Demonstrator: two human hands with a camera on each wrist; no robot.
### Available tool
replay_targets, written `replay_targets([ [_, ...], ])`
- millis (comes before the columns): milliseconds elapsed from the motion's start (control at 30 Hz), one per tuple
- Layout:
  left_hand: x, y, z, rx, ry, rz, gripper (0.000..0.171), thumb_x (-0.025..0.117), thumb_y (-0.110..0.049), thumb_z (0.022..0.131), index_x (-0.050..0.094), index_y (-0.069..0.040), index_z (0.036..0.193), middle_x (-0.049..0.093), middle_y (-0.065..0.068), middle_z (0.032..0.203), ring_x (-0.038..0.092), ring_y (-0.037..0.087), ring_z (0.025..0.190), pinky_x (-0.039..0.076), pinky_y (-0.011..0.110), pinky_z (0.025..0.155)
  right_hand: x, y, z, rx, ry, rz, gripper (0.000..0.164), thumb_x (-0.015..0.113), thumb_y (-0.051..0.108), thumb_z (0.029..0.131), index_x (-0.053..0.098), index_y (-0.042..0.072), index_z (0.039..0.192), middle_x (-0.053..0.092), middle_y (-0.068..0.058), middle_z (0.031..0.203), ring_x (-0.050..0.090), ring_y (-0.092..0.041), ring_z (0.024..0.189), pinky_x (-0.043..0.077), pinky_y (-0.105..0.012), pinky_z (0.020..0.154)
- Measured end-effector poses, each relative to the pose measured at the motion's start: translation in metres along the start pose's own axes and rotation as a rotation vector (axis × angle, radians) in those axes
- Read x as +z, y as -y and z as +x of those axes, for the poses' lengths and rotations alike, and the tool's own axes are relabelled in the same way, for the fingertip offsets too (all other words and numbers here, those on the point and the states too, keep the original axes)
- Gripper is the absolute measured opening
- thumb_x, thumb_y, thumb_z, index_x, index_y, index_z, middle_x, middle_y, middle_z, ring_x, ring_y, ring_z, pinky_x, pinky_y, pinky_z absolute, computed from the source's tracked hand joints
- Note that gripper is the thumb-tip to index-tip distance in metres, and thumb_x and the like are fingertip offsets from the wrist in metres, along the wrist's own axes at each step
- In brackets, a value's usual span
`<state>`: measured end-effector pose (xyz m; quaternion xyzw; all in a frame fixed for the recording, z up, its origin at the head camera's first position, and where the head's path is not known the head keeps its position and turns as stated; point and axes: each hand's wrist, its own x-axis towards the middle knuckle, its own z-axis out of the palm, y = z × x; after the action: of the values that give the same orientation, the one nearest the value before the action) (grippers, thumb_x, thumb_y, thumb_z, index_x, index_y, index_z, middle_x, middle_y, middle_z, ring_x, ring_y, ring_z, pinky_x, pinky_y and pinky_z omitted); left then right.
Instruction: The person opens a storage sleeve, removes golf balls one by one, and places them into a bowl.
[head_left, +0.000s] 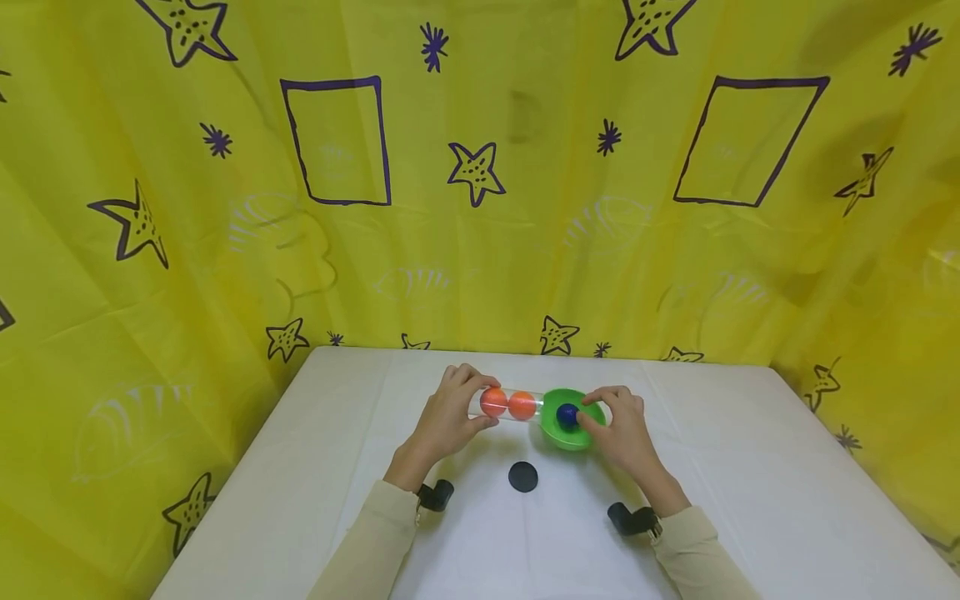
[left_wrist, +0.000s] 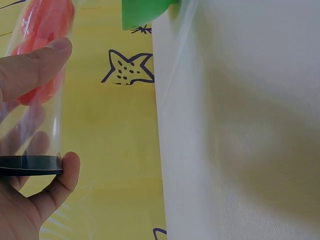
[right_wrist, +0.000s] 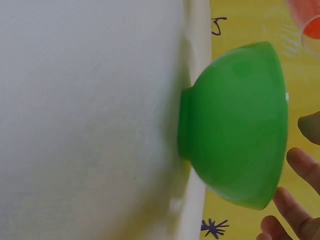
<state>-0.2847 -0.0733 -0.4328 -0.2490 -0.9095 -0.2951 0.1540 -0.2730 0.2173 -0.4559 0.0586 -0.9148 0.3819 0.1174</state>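
My left hand [head_left: 450, 408] grips a clear tube [left_wrist: 56, 125] that has a black cap [left_wrist: 30, 165] on its lower end. Inside the tube are two orange balls [head_left: 522, 406], one against the other. To the right stands a green bowl [right_wrist: 235, 125], upright on the table, with a dark blue ball [head_left: 567, 416] in it. Over the bowl's right side is my right hand [head_left: 622, 421], thumb and index finger spread and reaching in toward the ball. In the right wrist view the fingers are at the rim, and the bowl's wall hides the ball.
A black round disc [head_left: 522, 477] lies flat on the white table [head_left: 480, 542], nearer to me than the tube and bowl. Behind the table hangs a yellow curtain [head_left: 480, 250] with stars and frames drawn on it.
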Motion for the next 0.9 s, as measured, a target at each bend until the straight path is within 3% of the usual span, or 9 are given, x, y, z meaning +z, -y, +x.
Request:
replay_targets([
  [233, -0.001, -0.002, 0.000, 0.002, 0.000, -0.008, 0.048, 0.088, -0.021, 0.081, 0.068, -0.018, 0.124, 0.059, 0.000, 0.115, 0.048, 0.017, 0.111, 0.052, 0.031, 0.083, -0.004, 0.018, -0.002, -0.049, -0.021, 0.026, 0.023, 0.070, 0.016, 0.096, 0.068, 0.002, 0.114, 0.055, -0.022, 0.132, 0.038, -0.039, 0.123, 0.038, -0.060, 0.100],
  [433, 0.001, 0.000, 0.000, 0.016, -0.003, -0.004, 0.049, 0.088, -0.021, 0.081, 0.068, -0.018, 0.125, 0.059, 0.000, 0.116, 0.048, 0.017, 0.111, 0.052, 0.031, 0.082, -0.005, 0.032, -0.006, -0.102, -0.013, 0.059, 0.023, 0.070, 0.013, 0.095, 0.068, 0.001, 0.114, 0.063, -0.016, 0.119, 0.054, -0.033, 0.110, 0.048, -0.047, 0.092],
  [633, 0.000, -0.002, 0.000, 0.026, -0.017, 0.001, 0.049, 0.089, -0.020, 0.080, 0.068, -0.018, 0.124, 0.059, 0.000, 0.115, 0.048, 0.018, 0.111, 0.052, 0.031, 0.082, -0.003, 0.042, -0.010, -0.125, 0.079, 0.133, 0.027, 0.072, 0.012, 0.095, 0.063, 0.004, 0.120, 0.067, -0.011, 0.114, 0.063, -0.020, 0.094, 0.054, -0.026, 0.083],
  [900, -0.003, -0.006, 0.001, 0.072, -0.024, -0.003, 0.047, 0.089, -0.019, 0.080, 0.068, -0.017, 0.122, 0.059, 0.003, 0.116, 0.048, 0.019, 0.109, 0.052, 0.032, 0.081, 0.001, 0.045, -0.013, -0.174, 0.189, 0.201, 0.042, 0.074, 0.016, 0.094, 0.059, 0.008, 0.132, 0.073, -0.013, 0.116, 0.068, -0.015, 0.088, 0.057, -0.024, 0.077],
])
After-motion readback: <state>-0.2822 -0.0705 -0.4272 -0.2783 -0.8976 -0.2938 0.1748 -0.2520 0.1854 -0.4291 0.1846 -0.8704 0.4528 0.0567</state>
